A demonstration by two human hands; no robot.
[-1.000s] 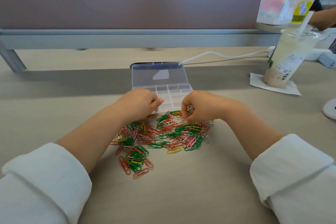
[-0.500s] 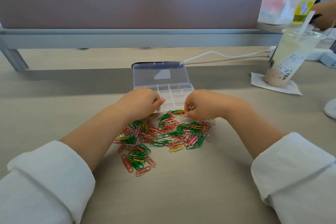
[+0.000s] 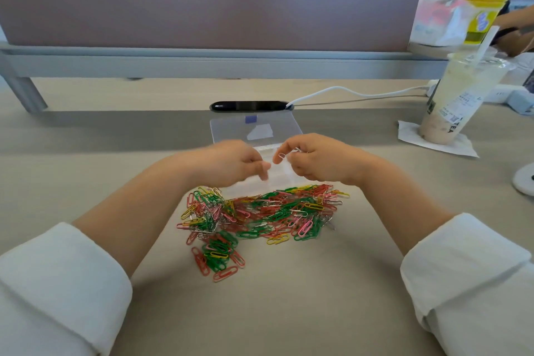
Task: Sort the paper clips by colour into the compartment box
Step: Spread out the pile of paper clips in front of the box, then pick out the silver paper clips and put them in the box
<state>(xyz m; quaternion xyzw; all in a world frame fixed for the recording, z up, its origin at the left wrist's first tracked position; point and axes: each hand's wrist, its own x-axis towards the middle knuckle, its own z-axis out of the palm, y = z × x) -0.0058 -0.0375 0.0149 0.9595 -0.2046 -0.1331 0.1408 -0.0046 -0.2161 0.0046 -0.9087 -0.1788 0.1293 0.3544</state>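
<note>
The right hand (image 3: 318, 159) hangs over the open clear box (image 3: 231, 130), its fingers (image 3: 284, 147) curled, and thumb and forefinger pinch one pale clip (image 3: 281, 156) above the compartments. The left hand (image 3: 228, 163) is level with it, just to its left, the two close but apart. Its fingers (image 3: 261, 166) are curled and smeared by motion, so I cannot tell whether they hold anything. The box lies on the bench (image 3: 318, 298) with its lid flat toward the far side; the hands hide most of the compartments, and I cannot tell what is in them. The pile (image 3: 260, 211) of green, red, pink, yellow and silver clips is spread on the bench just in front of the box, touching its near edge. Behind the box lies a black device (image 3: 248, 106) with a white cable (image 3: 346, 91). At far right a cup (image 3: 456, 101) with a straw stands on a napkin (image 3: 410, 136).
</note>
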